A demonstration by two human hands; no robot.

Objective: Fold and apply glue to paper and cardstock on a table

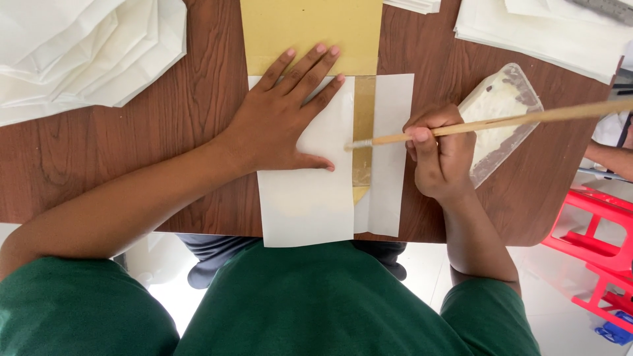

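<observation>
My left hand (285, 118) lies flat, fingers spread, on a white paper sheet (306, 204) at the near edge of the table. My right hand (440, 155) grips a long wooden brush (501, 122), held almost level. The bristle tip touches a narrow shiny yellow strip (363, 105) that shows between the white sheet and a second white flap (390, 171) on the right. A yellow sheet (310, 29) lies beyond my left fingertips.
A clear plastic tray of white paste (504, 115) sits just right of my right hand. Stacks of folded white paper lie at the far left (86, 53) and far right (547, 33). A red plastic stool (597, 244) stands on the floor at right; another person's arm (610, 158) is near it.
</observation>
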